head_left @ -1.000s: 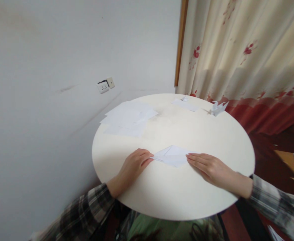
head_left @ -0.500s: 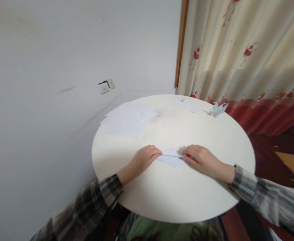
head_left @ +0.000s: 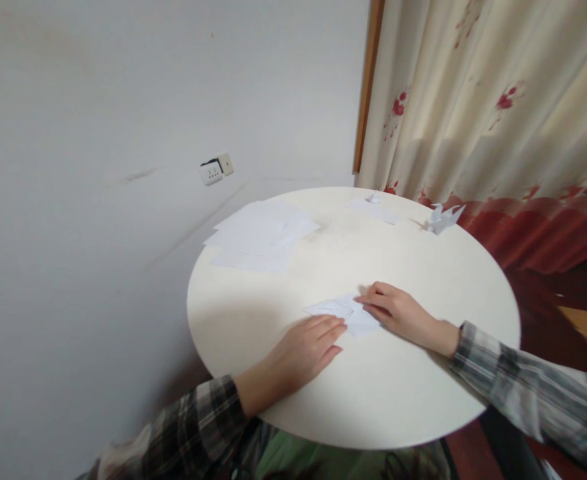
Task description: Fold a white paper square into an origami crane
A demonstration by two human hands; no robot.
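A small folded white paper (head_left: 342,311) lies near the front middle of the round cream table (head_left: 423,280). My left hand (head_left: 307,350) lies flat on the table with fingers stretched out, fingertips at the paper's near left edge. My right hand (head_left: 396,311) rests on the paper's right part, fingers together and pressing down on it. Both sleeves are plaid.
A loose stack of white sheets (head_left: 261,235) lies at the table's back left. A flat paper with a small folded bit (head_left: 376,207) and a folded paper crane (head_left: 443,218) sit at the back right. A wall socket (head_left: 215,169) and a flowered curtain (head_left: 493,107) stand behind.
The paper has been folded smaller. My left hand drew back toward me and flattened on the table. My right hand moved left onto the paper.
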